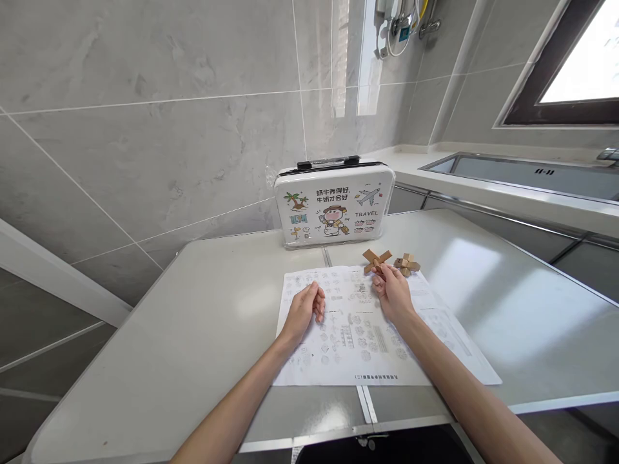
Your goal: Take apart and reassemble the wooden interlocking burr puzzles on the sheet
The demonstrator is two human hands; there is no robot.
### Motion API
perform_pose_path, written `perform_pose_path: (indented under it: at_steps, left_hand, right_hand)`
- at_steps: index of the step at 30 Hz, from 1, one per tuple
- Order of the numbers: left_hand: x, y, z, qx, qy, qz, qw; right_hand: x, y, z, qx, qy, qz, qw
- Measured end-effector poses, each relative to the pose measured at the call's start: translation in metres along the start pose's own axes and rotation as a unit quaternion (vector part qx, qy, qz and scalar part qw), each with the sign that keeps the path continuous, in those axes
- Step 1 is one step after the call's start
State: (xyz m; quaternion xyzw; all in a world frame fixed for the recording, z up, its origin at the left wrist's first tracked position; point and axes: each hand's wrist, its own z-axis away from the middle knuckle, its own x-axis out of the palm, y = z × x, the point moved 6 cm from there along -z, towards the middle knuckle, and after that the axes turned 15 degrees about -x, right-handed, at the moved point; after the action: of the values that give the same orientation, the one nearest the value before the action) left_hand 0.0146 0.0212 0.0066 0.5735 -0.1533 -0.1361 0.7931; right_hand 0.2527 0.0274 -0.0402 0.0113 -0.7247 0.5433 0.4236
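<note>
My right hand [394,293] is closed on a wooden cross-shaped puzzle [376,259], whose crossed flat bars stick up past my fingertips. It is at the top edge of a printed instruction sheet [387,374]. My fingers cover the lower part of the puzzle. Just right of that hand sits a second wooden block puzzle [407,263], a compact burr of interlocked bars, apart from my fingers. My left hand [305,309] rests over the left part of the sheet with its fingers curled in, and nothing shows between them.
A white cartoon-printed case [333,206] with a black handle stands upright at the back of the grey table [217,322], near the tiled wall. A counter with a sink [522,174] runs along the right. The table's front edge is close to my forearms.
</note>
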Motion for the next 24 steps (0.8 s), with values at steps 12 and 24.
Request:
perform_pose_path:
  at_steps: [12,24]
  left_hand:
    - [0.002,0.002,0.002,0.003,0.000,-0.011,1.000]
    - [0.000,-0.003,-0.001,-0.006,-0.005,-0.014,1.000]
  right_hand:
    - [-0.008,-0.001,-0.010,0.027,0.029,-0.036,0.999]
    - [0.031,-0.015,0.020,-0.002,-0.119,0.117,0.986]
